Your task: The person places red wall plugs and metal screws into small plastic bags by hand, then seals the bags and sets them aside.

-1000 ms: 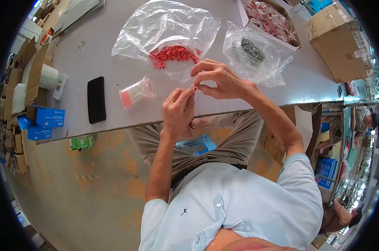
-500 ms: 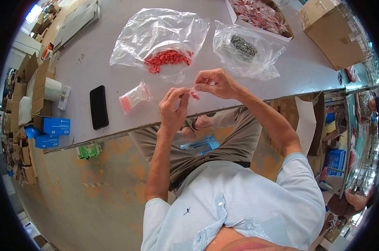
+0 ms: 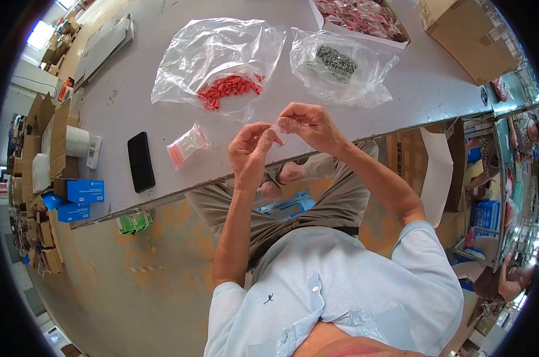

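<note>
A small clear plastic bag [image 3: 279,141] with red pieces inside is pinched between both hands above the front edge of the table. My left hand [image 3: 250,152] grips its left side between thumb and fingers, and my right hand [image 3: 311,126] pinches its top. Fingers partly hide the bag. Beyond them lies a large clear bag [image 3: 222,50] with loose red plastic pieces [image 3: 231,89] at its mouth. To its right, another clear bag [image 3: 367,80] holds small grey metal pieces [image 3: 338,62], seemingly screws. Left of my left hand lies a stack of flat zip bags [image 3: 187,146] with red edges.
A black phone [image 3: 141,162] lies on the grey table [image 3: 335,15] at left. Blue boxes [image 3: 85,191] and an open carton [image 3: 60,134] stand at the left end. Farther back are a tray of filled bags [image 3: 361,18] and a cardboard box [image 3: 468,41].
Both hands stay together on the small bag, with slight finger movement; the right hand sits closer over its top. The whole view has shifted a little.
</note>
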